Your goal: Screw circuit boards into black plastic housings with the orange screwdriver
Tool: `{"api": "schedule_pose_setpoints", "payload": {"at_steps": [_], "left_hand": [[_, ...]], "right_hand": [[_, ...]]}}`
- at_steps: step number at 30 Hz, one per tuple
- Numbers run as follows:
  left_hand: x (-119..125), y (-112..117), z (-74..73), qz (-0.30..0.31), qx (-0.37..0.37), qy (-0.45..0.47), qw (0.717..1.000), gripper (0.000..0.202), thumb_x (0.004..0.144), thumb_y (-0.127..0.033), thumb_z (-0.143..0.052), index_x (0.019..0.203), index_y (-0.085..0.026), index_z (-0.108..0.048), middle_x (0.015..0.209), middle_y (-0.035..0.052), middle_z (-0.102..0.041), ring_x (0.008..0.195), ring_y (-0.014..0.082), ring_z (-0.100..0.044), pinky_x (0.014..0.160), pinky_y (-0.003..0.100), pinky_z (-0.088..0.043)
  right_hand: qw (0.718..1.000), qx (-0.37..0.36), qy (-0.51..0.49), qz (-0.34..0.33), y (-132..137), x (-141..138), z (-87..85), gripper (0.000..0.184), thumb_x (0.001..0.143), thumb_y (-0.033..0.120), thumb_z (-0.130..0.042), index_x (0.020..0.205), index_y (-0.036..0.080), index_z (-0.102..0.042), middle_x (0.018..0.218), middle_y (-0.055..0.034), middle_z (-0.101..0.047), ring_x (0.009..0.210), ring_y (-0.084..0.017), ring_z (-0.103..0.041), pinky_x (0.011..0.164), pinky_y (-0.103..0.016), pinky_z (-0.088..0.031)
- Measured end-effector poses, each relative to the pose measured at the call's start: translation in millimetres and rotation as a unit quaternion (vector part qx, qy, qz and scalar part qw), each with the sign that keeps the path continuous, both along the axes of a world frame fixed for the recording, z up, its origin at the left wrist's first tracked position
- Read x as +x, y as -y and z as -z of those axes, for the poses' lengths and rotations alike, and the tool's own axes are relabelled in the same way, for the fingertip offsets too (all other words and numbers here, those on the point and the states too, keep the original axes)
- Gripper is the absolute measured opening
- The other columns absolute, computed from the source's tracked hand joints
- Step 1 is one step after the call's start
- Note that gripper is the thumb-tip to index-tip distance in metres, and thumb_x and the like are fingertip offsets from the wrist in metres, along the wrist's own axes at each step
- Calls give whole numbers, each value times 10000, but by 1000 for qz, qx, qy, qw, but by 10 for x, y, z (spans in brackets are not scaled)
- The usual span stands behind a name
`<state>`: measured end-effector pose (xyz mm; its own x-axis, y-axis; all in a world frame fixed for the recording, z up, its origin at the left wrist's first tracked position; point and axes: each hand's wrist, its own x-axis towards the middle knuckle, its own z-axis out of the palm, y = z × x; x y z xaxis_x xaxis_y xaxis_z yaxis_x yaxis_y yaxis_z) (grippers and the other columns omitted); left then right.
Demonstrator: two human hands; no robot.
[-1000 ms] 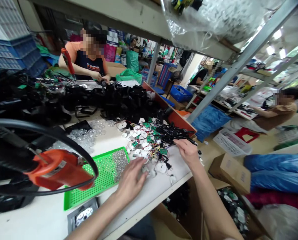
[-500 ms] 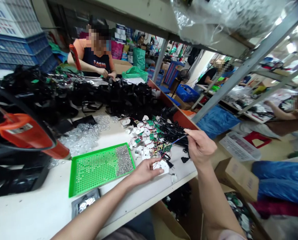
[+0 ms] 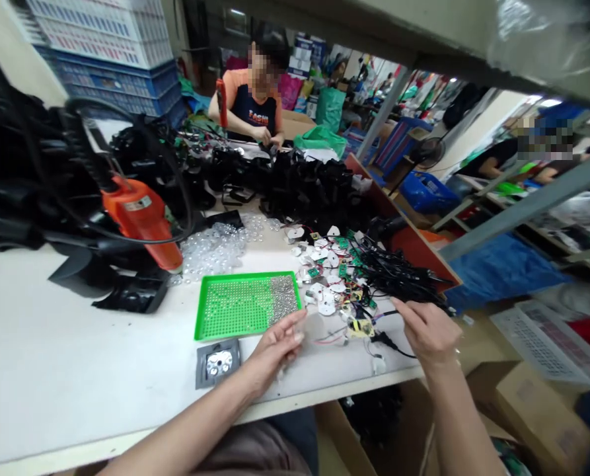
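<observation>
My right hand (image 3: 433,330) is closed, pinching dark and purplish wires (image 3: 384,313) that lead to a yellowish circuit board (image 3: 361,327) low over the table. Thin red and white wires (image 3: 329,338) run from that board toward my left hand (image 3: 281,344). The fingers of my left hand are curled with thumb and forefinger close together; what lies in them is blurred and I cannot make it out. Just behind the left hand is a green perforated tray (image 3: 199,317) with small metal screws (image 3: 283,297) at its right end. A grey fixture (image 3: 205,377) holding a shiny round-holed piece (image 3: 219,361) lies left of my wrist.
An orange electric screwdriver (image 3: 143,221) hangs at left by clear lenses (image 3: 210,251). White plates (image 3: 327,301), circuit boards and black cables (image 3: 398,268) are heaped behind my hands. Black housings (image 3: 304,192) pile up farther back. A co-worker (image 3: 255,99) sits opposite.
The view has swung right. My left hand has drawn back from the heap, and the white plate it held no longer shows clearly. My right hand still grips the wires, now lower.
</observation>
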<state>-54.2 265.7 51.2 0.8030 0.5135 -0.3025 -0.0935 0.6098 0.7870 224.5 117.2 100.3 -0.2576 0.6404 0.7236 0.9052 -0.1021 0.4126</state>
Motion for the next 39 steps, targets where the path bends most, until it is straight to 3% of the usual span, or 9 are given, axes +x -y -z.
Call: {"api": "schedule_pose_setpoints", "payload": {"at_steps": [8, 12, 15, 17, 20, 23, 25, 33, 39], "left_hand": [[-448, 91, -15, -99, 225, -138, 959, 367, 754, -458, -695, 989, -178, -723, 807, 51, -705, 694, 151, -591, 660, 274, -482], [-618, 112, -157, -141, 353, -179, 907, 236, 807, -371, -628, 938, -218, -750, 902, 50, -751, 795, 185, -659, 770, 319, -536], [-675, 99, -181, -178, 334, -175, 909, 237, 817, -354, -619, 957, -211, -744, 936, 51, -752, 798, 178, -666, 747, 298, -550], [-721, 80, -134, -208, 298, -191, 912, 241, 805, -352, -632, 955, -193, -733, 881, 44, -741, 708, 150, -635, 674, 264, -534], [-860, 63, -18, -245, 226, -206, 920, 271, 757, -389, -683, 909, -165, -701, 709, 13, -674, 610, 121, -563, 592, 232, -473], [-1107, 88, 82, -214, 129, -197, 948, 378, 722, -471, -717, 913, -151, -657, 634, -18, -605, 545, 100, -508, 524, 211, -398], [-1318, 104, 123, -169, 110, -214, 956, 435, 757, -524, -682, 969, -146, -646, 568, -48, -536, 486, 82, -444, 481, 202, -332], [-1842, -213, 411, -120, 507, -312, 794, 610, 776, -465, -709, 1299, -233, -499, 1295, 108, -581, 1194, 284, -538, 992, 463, -443], [-1786, -329, 621, -90, 596, -316, 732, 614, 757, -327, -748, 1303, -277, -473, 1197, 64, -643, 1097, 268, -586, 904, 442, -469]], "right_hand": [[941, -270, -195, -51, -110, -525, 267, 358, 851, 242, -599, 1207, 221, -632, 990, -80, -728, 917, -208, -660, 809, -340, -517], [795, -354, -479, -113, -258, -1273, 332, 750, 848, 286, -599, 1505, 212, -244, 1426, -149, -515, 1305, -265, -504, 1038, -460, -472], [634, -357, -665, -168, -449, -1911, 498, 915, 803, 229, -653, 1524, 223, -89, 1335, -143, -597, 1159, -233, -626, 933, -399, -552], [606, -315, -710, -172, -554, -2231, 634, 794, 809, 201, -633, 1485, 202, -217, 1055, -80, -717, 889, -188, -708, 752, -312, -598], [699, -224, -663, -145, -600, -2472, 773, 572, 863, 186, -577, 1399, 189, -375, 703, 23, -657, 569, -126, -623, 549, -229, -540], [844, -176, -474, -178, -550, -2537, 805, 415, 884, 143, -578, 1287, 219, -516, 698, 5, -650, 567, -130, -600, 564, -249, -502], [893, -183, -357, -205, -523, -2567, 790, 337, 871, 98, -594, 1188, 213, -595, 693, -8, -651, 601, -146, -600, 581, -274, -473], [939, -160, -257, -164, -785, -2737, 845, 243, 848, 85, -644, 1086, 134, -644, 632, -11, -604, 604, -147, -510, 606, -323, -361], [949, -177, -219, -144, -878, -2775, 969, 245, 865, 89, -633, 1104, 138, -652, 658, -16, -600, 659, -151, -486, 641, -329, -327]]}}
